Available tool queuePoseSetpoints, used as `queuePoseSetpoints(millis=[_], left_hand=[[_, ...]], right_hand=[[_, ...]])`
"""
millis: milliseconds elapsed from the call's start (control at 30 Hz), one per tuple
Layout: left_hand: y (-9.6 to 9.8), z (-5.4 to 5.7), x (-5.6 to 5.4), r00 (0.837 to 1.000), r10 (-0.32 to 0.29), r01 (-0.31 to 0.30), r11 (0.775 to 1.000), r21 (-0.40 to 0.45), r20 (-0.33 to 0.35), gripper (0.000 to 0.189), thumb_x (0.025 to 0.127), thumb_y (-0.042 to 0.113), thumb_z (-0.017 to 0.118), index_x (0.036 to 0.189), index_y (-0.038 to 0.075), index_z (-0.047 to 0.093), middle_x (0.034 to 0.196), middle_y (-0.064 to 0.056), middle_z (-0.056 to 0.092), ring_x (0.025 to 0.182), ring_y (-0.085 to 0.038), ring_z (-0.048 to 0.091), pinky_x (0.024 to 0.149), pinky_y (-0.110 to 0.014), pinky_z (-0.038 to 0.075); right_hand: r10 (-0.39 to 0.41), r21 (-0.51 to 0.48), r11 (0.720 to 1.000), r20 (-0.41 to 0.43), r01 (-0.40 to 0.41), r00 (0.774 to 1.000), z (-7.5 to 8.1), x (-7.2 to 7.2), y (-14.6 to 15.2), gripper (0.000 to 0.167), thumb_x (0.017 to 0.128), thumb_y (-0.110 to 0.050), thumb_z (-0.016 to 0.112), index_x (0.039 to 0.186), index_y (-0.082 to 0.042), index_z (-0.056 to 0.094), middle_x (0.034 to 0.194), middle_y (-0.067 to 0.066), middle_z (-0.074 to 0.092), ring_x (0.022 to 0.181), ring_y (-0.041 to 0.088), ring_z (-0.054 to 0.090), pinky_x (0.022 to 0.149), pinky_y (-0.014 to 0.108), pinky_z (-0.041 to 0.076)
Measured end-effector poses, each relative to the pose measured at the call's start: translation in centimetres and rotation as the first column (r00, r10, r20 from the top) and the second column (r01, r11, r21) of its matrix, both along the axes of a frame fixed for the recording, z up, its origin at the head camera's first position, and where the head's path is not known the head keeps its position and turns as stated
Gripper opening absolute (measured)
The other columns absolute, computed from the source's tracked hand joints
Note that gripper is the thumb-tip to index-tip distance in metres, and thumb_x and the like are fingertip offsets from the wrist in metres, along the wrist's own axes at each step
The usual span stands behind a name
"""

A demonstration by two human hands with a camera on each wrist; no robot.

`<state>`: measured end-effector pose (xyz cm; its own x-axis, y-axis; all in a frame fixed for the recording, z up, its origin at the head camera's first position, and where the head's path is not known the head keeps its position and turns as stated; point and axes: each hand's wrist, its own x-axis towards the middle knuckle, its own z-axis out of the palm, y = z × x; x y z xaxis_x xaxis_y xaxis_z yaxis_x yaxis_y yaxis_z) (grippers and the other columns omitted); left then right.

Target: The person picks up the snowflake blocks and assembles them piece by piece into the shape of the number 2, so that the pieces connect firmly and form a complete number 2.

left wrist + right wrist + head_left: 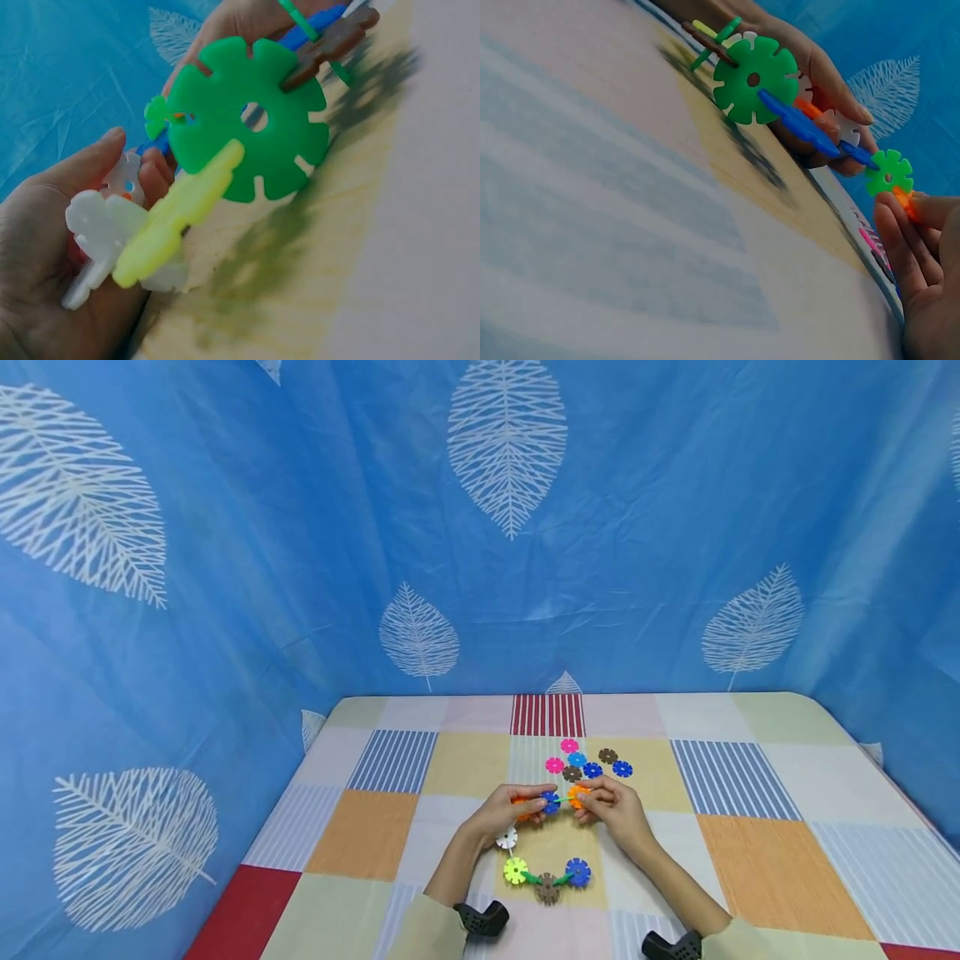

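Note:
A chain of interlocked notched plastic discs hangs between the hands in a curve. My left hand (506,810) grips its upper left part, fingertips right at a blue disc (551,802). From there a white disc (507,837), a yellow disc (515,870), a brown disc (547,888) and another blue disc (578,872) follow, with green discs (217,150) slotted between them. My right hand (618,810) pinches an orange disc (577,796) at the chain's other end. A small-looking green disc (889,174) links this orange one to the blue disc.
Beyond the hands, several loose discs lie on the patchwork tablecloth: pink discs (554,765), brown discs (608,756), dark blue discs (622,768) and a light blue disc (577,760). A blue curtain (600,568) with white leaves surrounds the table's back and sides.

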<state>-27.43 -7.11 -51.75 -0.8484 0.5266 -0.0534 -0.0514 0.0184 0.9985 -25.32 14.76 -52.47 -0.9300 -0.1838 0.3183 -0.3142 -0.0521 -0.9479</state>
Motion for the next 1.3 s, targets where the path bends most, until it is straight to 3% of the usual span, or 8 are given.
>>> queuePoseSetpoints(millis=[367,567,667,800,967,1067,1167,1300], left_hand=[[-0.6,0.4,-0.3,0.990,-0.140,0.140,0.990,0.011,0.003,0.040,0.090,0.008,0.058,0.130,0.011,0.054,0.095,-0.015,0.067,0.077,-0.019,0.065,0.073,-0.034,0.055],[-0.6,0.7,-0.1,0.984,-0.173,0.173,0.985,-0.006,0.033,0.040,0.093,0.012,0.056,0.132,0.014,0.052,0.103,-0.010,0.065,0.072,-0.015,0.061,0.062,-0.023,0.051],[-0.6,0.9,0.0,0.987,-0.160,0.160,0.987,-0.013,0.027,0.038,0.093,0.011,0.055,0.130,0.013,0.054,0.103,-0.010,0.065,0.069,-0.014,0.059,0.058,-0.021,0.048],[-0.7,0.9,0.0,0.986,-0.163,0.164,0.986,-0.017,0.012,0.038,0.093,0.009,0.054,0.131,0.012,0.054,0.104,-0.009,0.064,0.069,-0.014,0.058,0.057,-0.020,0.047],[-0.7,0.6,-0.1,0.983,-0.186,0.186,0.983,0.000,0.008,0.038,0.093,0.011,0.055,0.130,0.015,0.054,0.104,-0.005,0.063,0.070,-0.014,0.059,0.058,-0.020,0.047],[-0.7,0.5,-0.2,0.981,-0.195,0.195,0.981,0.004,-0.004,0.037,0.093,0.012,0.055,0.130,0.016,0.055,0.104,-0.006,0.062,0.069,-0.014,0.058,0.057,-0.020,0.047],[-0.7,0.6,-0.2,0.981,-0.193,0.193,0.981,0.003,-0.011,0.036,0.094,0.012,0.054,0.130,0.015,0.055,0.100,-0.008,0.062,0.068,-0.014,0.057,0.056,-0.020,0.046],[-0.7,0.6,-0.1,0.984,-0.178,0.178,0.984,0.013,-0.001,0.036,0.093,0.013,0.055,0.129,0.015,0.056,0.096,-0.007,0.061,0.066,-0.014,0.056,0.054,-0.020,0.045]], right_hand=[[-0.072,0.138,0.987,-0.117,0.088,0.990,1.9,1.5,-1.4,0.018,0.085,0.004,0.062,0.102,0.011,0.061,0.072,0.020,0.064,0.060,0.030,0.059,0.056,0.024,0.051],[-0.143,0.240,0.949,-0.247,0.203,0.958,0.6,0.8,-1.5,0.013,0.084,-0.004,0.066,0.096,-0.003,0.070,0.076,0.002,0.065,0.063,0.015,0.056,0.055,0.020,0.048],[-0.259,0.322,0.868,-0.358,0.379,0.897,-0.3,-0.6,-0.3,0.013,0.084,-0.010,0.068,0.096,-0.008,0.072,0.076,-0.003,0.062,0.066,0.010,0.049,0.056,0.019,0.043],[-0.445,0.395,0.695,-0.420,0.601,0.791,-0.7,-2.7,2.1,0.021,0.080,-0.009,0.071,0.100,-0.002,0.070,0.079,0.010,0.063,0.071,0.020,0.047,0.060,0.028,0.038],[-0.483,0.520,0.565,-0.421,0.640,0.768,-1.1,-3.8,4.5,0.030,0.079,-0.012,0.073,0.102,0.005,0.067,0.093,0.026,0.058,0.085,0.036,0.048,0.068,0.045,0.040],[-0.459,0.543,0.557,-0.428,0.628,0.778,-1.2,-3.8,4.9,0.026,0.077,-0.013,0.074,0.096,0.004,0.069,0.096,0.028,0.057,0.090,0.039,0.047,0.073,0.049,0.039],[-0.459,0.515,0.591,-0.418,0.621,0.784,-1.1,-3.7,4.8,0.023,0.075,-0.011,0.076,0.093,0.003,0.068,0.090,0.022,0.061,0.083,0.033,0.051,0.071,0.041,0.042],[-0.405,0.410,0.744,-0.350,0.527,0.845,-1.0,-3.5,4.2,0.022,0.076,-0.006,0.075,0.094,-0.002,0.064,0.079,0.009,0.064,0.068,0.015,0.056,0.060,0.019,0.045]])
